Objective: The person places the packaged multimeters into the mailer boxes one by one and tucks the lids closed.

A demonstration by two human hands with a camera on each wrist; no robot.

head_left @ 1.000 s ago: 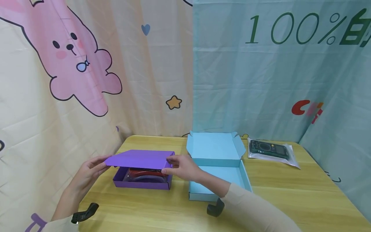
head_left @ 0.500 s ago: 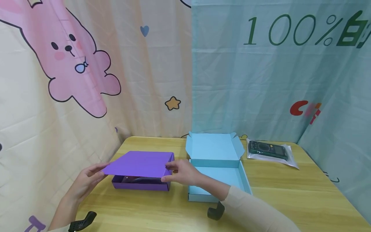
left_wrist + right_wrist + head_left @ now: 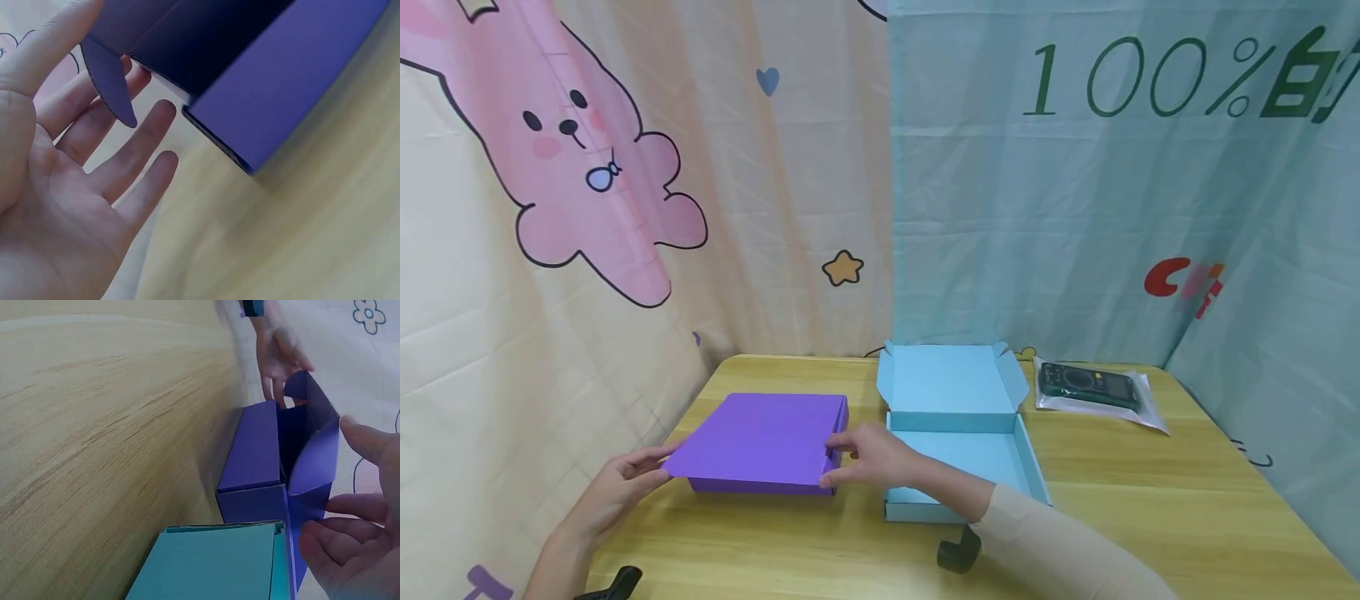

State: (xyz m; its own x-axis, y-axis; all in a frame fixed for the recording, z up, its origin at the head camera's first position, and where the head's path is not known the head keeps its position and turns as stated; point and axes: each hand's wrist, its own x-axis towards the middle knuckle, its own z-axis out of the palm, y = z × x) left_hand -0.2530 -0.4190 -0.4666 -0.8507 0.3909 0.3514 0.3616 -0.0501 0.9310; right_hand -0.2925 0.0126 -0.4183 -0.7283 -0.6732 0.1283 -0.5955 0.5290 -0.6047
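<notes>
A purple cardboard box (image 3: 760,487) stands on the left half of the table, its lid (image 3: 763,437) tilted low over the base. My left hand (image 3: 613,496) holds the lid's front left corner by thumb and fingertips. Across from it, my right hand (image 3: 876,457) pinches the front right corner with thumb and fingers. The left wrist view shows a side flap (image 3: 112,81) hanging from the lid beside my fingers. In the right wrist view another flap (image 3: 315,456) angles towards the opening, where a gap remains above the front wall (image 3: 250,450). The box's contents are hidden.
A light blue box (image 3: 953,379) with its lid raised stands close to the right of the purple one, under my right forearm. Farther right, a dark green multimeter (image 3: 1086,385) lies in a clear plastic bag. Curtains (image 3: 805,183) hang behind the wooden table (image 3: 760,550).
Both hands have brought the purple lid down towards the base. The red item in clear wrapping, seen inside earlier, is now covered in the head view.
</notes>
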